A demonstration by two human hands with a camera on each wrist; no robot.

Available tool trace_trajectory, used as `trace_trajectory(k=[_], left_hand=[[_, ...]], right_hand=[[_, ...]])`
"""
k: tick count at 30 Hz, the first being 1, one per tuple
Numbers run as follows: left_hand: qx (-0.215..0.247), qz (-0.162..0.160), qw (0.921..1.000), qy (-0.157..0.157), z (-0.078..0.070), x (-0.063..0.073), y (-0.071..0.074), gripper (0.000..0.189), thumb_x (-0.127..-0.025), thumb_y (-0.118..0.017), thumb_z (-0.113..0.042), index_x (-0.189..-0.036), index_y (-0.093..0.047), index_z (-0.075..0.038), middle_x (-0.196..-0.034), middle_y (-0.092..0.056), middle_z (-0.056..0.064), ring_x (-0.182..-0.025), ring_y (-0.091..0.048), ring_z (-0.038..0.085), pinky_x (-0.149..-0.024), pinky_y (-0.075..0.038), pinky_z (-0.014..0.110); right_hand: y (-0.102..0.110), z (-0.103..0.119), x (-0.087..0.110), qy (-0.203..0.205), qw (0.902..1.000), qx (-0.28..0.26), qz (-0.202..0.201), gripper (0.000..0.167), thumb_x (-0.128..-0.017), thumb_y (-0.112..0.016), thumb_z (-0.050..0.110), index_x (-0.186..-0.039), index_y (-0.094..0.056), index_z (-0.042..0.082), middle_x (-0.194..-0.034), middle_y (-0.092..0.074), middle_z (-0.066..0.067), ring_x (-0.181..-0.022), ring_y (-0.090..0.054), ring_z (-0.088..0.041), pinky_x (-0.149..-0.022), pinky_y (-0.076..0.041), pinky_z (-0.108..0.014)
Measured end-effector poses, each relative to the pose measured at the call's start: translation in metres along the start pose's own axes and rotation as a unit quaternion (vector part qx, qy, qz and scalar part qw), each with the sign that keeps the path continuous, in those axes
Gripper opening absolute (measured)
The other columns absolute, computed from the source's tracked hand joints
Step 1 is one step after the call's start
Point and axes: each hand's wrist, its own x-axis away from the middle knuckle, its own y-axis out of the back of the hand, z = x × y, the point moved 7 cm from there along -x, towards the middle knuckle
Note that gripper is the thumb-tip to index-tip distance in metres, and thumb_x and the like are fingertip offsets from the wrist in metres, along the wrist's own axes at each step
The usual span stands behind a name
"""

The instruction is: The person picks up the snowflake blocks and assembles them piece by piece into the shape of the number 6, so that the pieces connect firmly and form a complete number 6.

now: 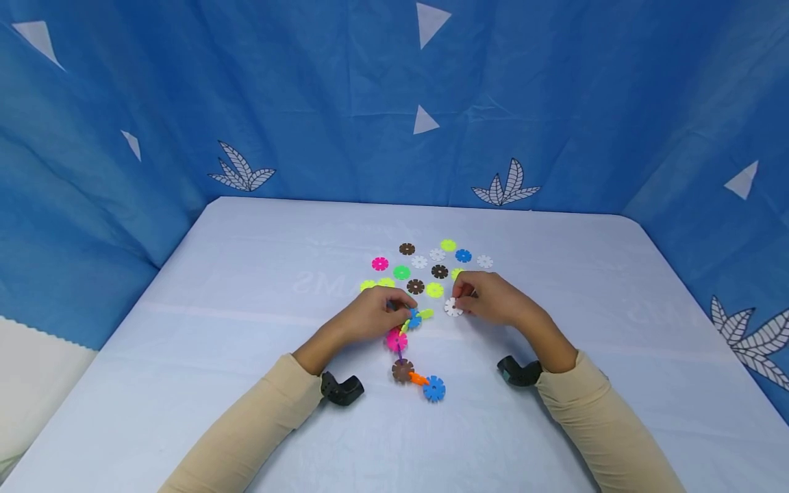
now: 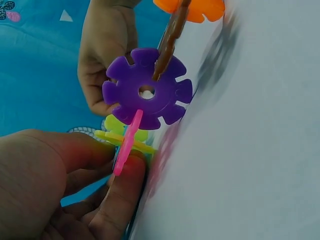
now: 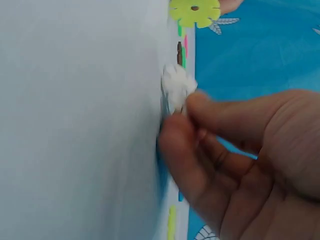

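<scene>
1. Head: on the white-covered table (image 1: 585,274), the left hand (image 1: 372,313) pinches a multicoloured chain of notched plastic discs (image 1: 393,344); loose discs (image 1: 431,293) lie toward the far edge.
2. Left wrist: a hard push might twist the chain apart at the purple disc (image 2: 125,90).
3. Right wrist: the right hand (image 3: 250,175) pinches a white notched plastic disc (image 3: 176,82); its slim hold could slip.

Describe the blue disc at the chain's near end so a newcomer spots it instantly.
On the white-covered table, a chain of notched discs runs from the left hand toward the camera. At its near end is the blue end disc, attached to an orange disc. Unlike the loose blue disc farther off, it sits closest to the camera of all.
</scene>
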Motion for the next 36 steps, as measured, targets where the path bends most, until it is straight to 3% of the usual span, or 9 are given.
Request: trace_trajectory(k=[5, 8, 21, 36], left_hand=[[0.007, 0.008, 0.9999, -0.005, 0.000, -0.001, 0.000, 0.016, -0.097, -0.066, -0.011, -0.110, -0.075, -0.010, -0.092, -0.066, -0.002, -0.082, -0.059, 0.015, -0.074, -0.051, 0.030], [0.008, 0.011, 0.9998, -0.011, -0.001, -0.002, 0.000, 0.015, -0.097, -0.067, -0.011, -0.110, -0.076, -0.010, -0.091, -0.067, -0.002, -0.080, -0.059, 0.014, -0.073, -0.050, 0.029], [0.016, 0.004, 0.9998, -0.007, 0.001, -0.002, -0.001, 0.015, -0.096, -0.069, -0.010, -0.109, -0.077, -0.011, -0.092, -0.067, -0.002, -0.079, -0.059, 0.014, -0.071, -0.051, 0.029], [-0.002, -0.015, 0.9999, -0.007, -0.003, -0.002, -0.001, 0.015, -0.094, -0.070, -0.008, -0.106, -0.078, -0.010, -0.091, -0.068, -0.003, -0.078, -0.059, 0.013, -0.070, -0.050, 0.028]], right_hand=[[-0.005, 0.000, 0.001, -0.006, 0.9886, -0.145, 0.040, 0.007, -0.096, -0.068, 0.000, -0.100, -0.062, 0.000, -0.090, -0.063, -0.013, -0.076, -0.066, -0.024, -0.073, -0.059, -0.035], [-0.007, 0.001, 0.001, -0.013, 0.9834, -0.175, 0.047, 0.008, -0.095, -0.068, 0.000, -0.101, -0.062, -0.001, -0.090, -0.063, -0.014, -0.077, -0.067, -0.025, -0.074, -0.059, -0.035], [-0.017, 0.003, 0.000, -0.015, 0.9762, -0.207, 0.063, 0.010, -0.095, -0.068, -0.002, -0.101, -0.061, -0.003, -0.085, -0.066, -0.014, -0.074, -0.067, -0.025, -0.074, -0.059, -0.036], [-0.019, 0.008, -0.001, -0.002, 0.9790, -0.199, 0.045, 0.005, -0.095, -0.068, -0.002, -0.097, -0.063, 0.000, -0.083, -0.066, -0.013, -0.073, -0.067, -0.025, -0.073, -0.059, -0.036]])
